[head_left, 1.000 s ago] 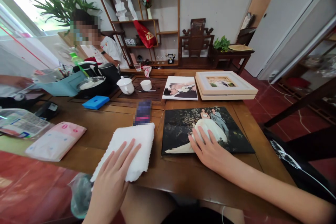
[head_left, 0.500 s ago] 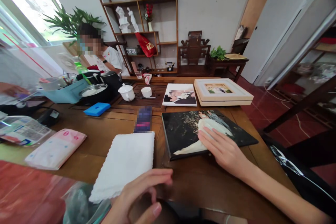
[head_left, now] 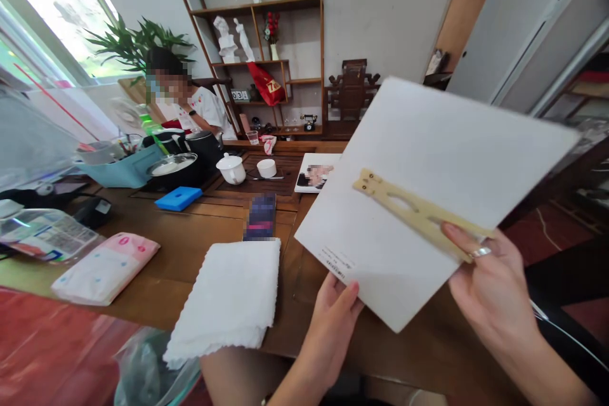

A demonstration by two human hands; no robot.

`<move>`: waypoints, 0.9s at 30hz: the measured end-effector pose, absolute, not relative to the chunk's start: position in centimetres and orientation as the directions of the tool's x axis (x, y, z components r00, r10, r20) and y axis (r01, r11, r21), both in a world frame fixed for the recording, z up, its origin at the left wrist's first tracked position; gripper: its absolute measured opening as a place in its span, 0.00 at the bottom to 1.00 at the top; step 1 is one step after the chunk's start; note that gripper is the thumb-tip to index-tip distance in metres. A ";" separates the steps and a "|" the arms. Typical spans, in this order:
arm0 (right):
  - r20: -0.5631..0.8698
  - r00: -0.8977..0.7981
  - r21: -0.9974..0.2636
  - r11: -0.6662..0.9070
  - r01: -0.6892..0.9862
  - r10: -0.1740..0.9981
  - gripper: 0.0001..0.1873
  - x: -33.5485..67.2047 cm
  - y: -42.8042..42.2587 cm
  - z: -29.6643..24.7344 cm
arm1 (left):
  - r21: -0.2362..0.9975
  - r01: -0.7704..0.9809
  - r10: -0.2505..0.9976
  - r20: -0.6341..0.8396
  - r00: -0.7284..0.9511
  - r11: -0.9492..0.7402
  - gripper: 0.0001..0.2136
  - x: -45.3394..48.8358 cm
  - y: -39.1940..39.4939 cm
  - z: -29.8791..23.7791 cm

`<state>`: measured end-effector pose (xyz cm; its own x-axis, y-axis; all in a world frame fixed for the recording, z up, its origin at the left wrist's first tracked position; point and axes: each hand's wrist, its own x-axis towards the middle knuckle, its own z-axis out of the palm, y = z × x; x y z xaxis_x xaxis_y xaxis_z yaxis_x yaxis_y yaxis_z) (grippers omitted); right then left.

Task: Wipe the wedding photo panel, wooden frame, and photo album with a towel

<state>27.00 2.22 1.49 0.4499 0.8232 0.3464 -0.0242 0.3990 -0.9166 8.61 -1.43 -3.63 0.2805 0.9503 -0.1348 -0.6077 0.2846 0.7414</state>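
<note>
Both my hands hold up a picture panel (head_left: 428,158), its plain white back turned toward me and tilted above the table. A cream stand leg (head_left: 404,206) is fixed to that back, and a small printed label sits by the lower left edge. My left hand (head_left: 335,314) pinches the lower left edge, thumb on the back. At the lower right edge my right hand (head_left: 492,273), with a ring on it, grips the panel, thumb over the foot of the stand leg. The printed front is hidden. A folded white cloth (head_left: 228,295) lies left of my left hand.
A small photo panel (head_left: 304,184) is partly covered by the raised one. A phone (head_left: 261,217), a blue box (head_left: 178,198), a tissue pack (head_left: 104,266), a white lidded cup (head_left: 231,168) and a kettle (head_left: 204,146) stand leftward. A person (head_left: 204,104) sits across the table.
The dark wedding picture that lay flat under my right hand has been lifted and flipped, showing its white back. My left hand has moved right and taken hold of its edge.
</note>
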 end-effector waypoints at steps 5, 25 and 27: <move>-0.103 0.412 -0.901 0.090 -0.423 0.905 0.20 26.6 1.5 -0.8 | 0.672 -0.711 0.958 -0.287 0.008 0.207 0.26 9.0 -1.4 -4.7; -0.310 0.111 -0.891 -0.330 0.312 0.944 0.29 34.9 1.2 -5.6 | 0.935 0.244 0.913 -0.318 0.255 0.257 0.32 -0.5 7.5 -1.0; -0.278 0.099 -0.851 -0.292 0.436 0.956 0.29 35.2 1.4 -5.7 | 0.895 0.427 0.930 -0.260 0.259 0.131 0.34 -0.6 8.7 -1.3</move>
